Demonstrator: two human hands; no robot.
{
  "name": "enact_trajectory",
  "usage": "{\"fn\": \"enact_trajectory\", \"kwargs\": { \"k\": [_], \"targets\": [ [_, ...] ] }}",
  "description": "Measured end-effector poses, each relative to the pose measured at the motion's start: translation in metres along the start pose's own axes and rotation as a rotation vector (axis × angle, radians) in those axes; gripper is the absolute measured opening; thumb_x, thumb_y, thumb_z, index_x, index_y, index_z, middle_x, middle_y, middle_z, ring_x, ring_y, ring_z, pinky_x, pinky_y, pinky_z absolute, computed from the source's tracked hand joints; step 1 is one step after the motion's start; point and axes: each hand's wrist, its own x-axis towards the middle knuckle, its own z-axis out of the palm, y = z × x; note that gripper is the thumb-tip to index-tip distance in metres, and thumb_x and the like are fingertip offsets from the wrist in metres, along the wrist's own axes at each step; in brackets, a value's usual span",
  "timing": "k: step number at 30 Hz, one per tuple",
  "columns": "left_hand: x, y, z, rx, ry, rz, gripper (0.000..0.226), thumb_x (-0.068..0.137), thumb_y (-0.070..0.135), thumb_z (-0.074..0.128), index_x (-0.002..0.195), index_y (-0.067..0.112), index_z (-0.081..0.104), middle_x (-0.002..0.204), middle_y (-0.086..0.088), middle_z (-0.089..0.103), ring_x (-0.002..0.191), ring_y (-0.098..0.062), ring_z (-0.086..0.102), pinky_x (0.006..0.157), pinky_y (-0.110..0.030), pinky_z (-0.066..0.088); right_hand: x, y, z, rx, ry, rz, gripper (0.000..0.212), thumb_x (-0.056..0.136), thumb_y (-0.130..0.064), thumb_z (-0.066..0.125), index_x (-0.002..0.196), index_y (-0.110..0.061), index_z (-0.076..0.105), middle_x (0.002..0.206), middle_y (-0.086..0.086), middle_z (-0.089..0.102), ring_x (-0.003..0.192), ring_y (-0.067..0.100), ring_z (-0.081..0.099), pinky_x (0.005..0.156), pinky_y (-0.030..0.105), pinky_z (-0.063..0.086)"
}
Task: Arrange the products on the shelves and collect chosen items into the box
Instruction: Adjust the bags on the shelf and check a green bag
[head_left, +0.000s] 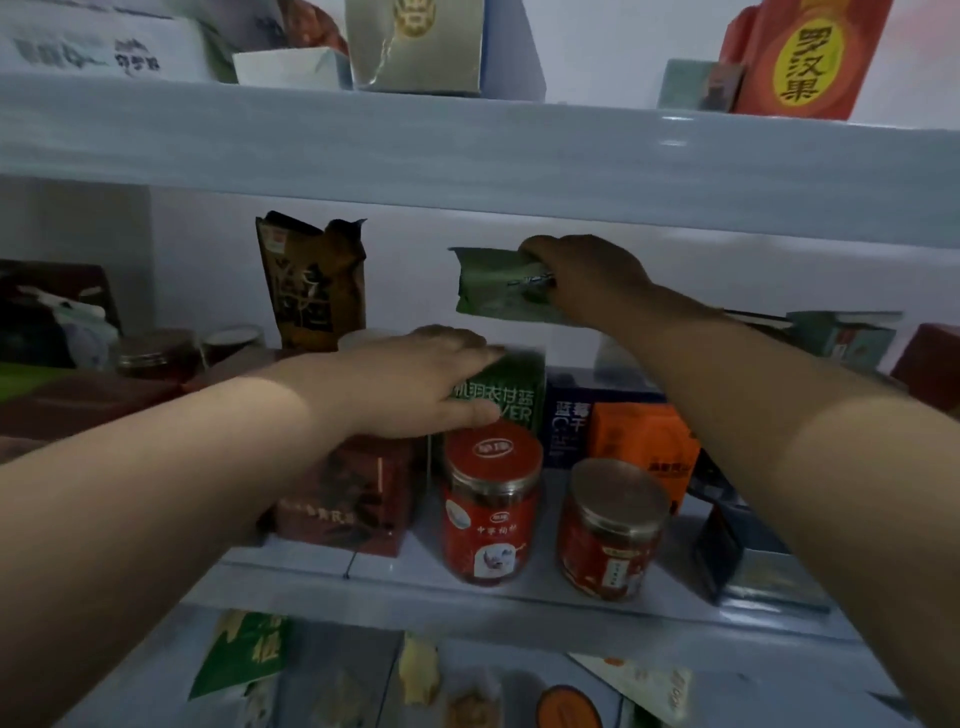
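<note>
We've got the right hand (582, 275) pinching the green pouch (493, 283) by its right end. The pouch is up in the air, long axis roughly level, free end pointing left. It hangs just under the upper shelf (467, 156), above the green box (498, 395). Our left hand (415, 379) lies on that box's top, fingers straight, thumb against its front face. Bare wall shows between the green pouch and the upright brown pouch (311, 280). Near the shelf edge (467, 590), a red-lidded jar (491, 499) and a brown-lidded jar (613, 525) stand side by side, both closed with reddish contents.
</note>
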Motion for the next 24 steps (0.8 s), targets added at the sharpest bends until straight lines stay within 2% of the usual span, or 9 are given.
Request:
{"fn": "enact_trajectory", "kwargs": {
  "k": [3, 6, 8, 11, 13, 16, 20, 24],
  "targets": [
    [0.017, -0.011, -0.002, -0.063, -0.051, 0.080, 0.075, 0.096, 0.072, 0.030, 0.161, 0.041, 0.008, 0.169, 0.006, 0.016, 0.152, -0.018, 0.022, 0.114, -0.027, 0.024, 0.031, 0.003, 0.014, 0.008, -0.072, 0.073, 0.040, 0.094, -0.023, 0.063, 0.133, -0.022, 0.056, 0.118, 0.010, 0.064, 0.099, 0.027, 0.058, 0.071, 0.033, 0.042],
    [0.024, -0.012, 0.000, -0.143, -0.119, 0.136, 0.069, 0.098, 0.070, 0.028, 0.160, 0.041, 0.022, 0.168, 0.007, 0.021, 0.151, -0.014, 0.023, 0.107, -0.021, 0.020, 0.048, 0.006, 0.028, 0.013, -0.142, 0.109, 0.042, 0.091, -0.024, 0.068, 0.131, -0.019, 0.055, 0.117, 0.010, 0.063, 0.097, 0.026, 0.057, 0.072, 0.034, 0.044],
    [0.028, -0.015, 0.005, -0.174, -0.145, 0.169, 0.067, 0.098, 0.069, 0.028, 0.158, 0.041, 0.031, 0.165, 0.007, 0.026, 0.149, -0.014, 0.023, 0.107, -0.022, 0.019, 0.059, 0.008, 0.041, 0.015, -0.208, 0.121, 0.047, 0.089, -0.028, 0.073, 0.130, -0.017, 0.052, 0.115, 0.010, 0.061, 0.092, 0.023, 0.053, 0.070, 0.033, 0.042],
    [0.032, -0.019, 0.010, -0.174, -0.135, 0.192, 0.066, 0.097, 0.068, 0.027, 0.157, 0.041, 0.032, 0.164, 0.007, 0.024, 0.147, -0.015, 0.020, 0.107, -0.024, 0.021, 0.067, 0.009, 0.064, -0.003, -0.372, 0.130, 0.054, 0.087, -0.030, 0.078, 0.130, -0.014, 0.050, 0.117, 0.010, 0.058, 0.096, 0.023, 0.052, 0.073, 0.033, 0.041],
    [0.034, -0.021, 0.010, -0.156, -0.129, 0.198, 0.068, 0.095, 0.069, 0.025, 0.158, 0.042, 0.029, 0.164, 0.007, 0.022, 0.148, -0.015, 0.019, 0.105, -0.023, 0.020, 0.070, 0.009, 0.079, -0.012, -0.458, 0.149, 0.049, 0.089, -0.028, 0.075, 0.129, -0.013, 0.052, 0.123, 0.012, 0.059, 0.098, 0.024, 0.053, 0.079, 0.033, 0.042],
    [0.036, -0.025, 0.007, -0.164, -0.126, 0.216, 0.080, 0.082, 0.075, 0.017, 0.156, 0.046, 0.029, 0.162, 0.009, 0.025, 0.145, -0.014, 0.021, 0.106, -0.024, 0.021, 0.071, 0.013, 0.086, 0.010, -0.479, 0.160, 0.046, 0.091, -0.029, 0.072, 0.129, -0.013, 0.053, 0.127, 0.014, 0.060, 0.099, 0.024, 0.053, 0.081, 0.032, 0.041],
    [0.040, -0.028, 0.004, -0.186, -0.133, 0.228, 0.083, 0.079, 0.075, 0.017, 0.155, 0.046, 0.032, 0.158, 0.010, 0.030, 0.140, -0.011, 0.026, 0.105, -0.022, 0.023, 0.071, 0.021, 0.077, 0.080, -0.453, 0.180, 0.075, 0.085, -0.034, 0.081, 0.146, -0.017, 0.042, 0.138, 0.013, 0.056, 0.119, 0.030, 0.055, 0.091, 0.034, 0.045],
    [0.044, -0.031, 0.003, -0.205, -0.144, 0.241, 0.081, 0.081, 0.075, 0.020, 0.154, 0.045, 0.037, 0.153, 0.012, 0.038, 0.136, -0.010, 0.034, 0.107, -0.023, 0.027, 0.067, 0.029, 0.073, 0.109, -0.442, 0.207, 0.098, 0.081, -0.034, 0.085, 0.157, -0.021, 0.026, 0.139, 0.015, 0.051, 0.119, 0.031, 0.054, 0.091, 0.036, 0.047]
  ]
}}
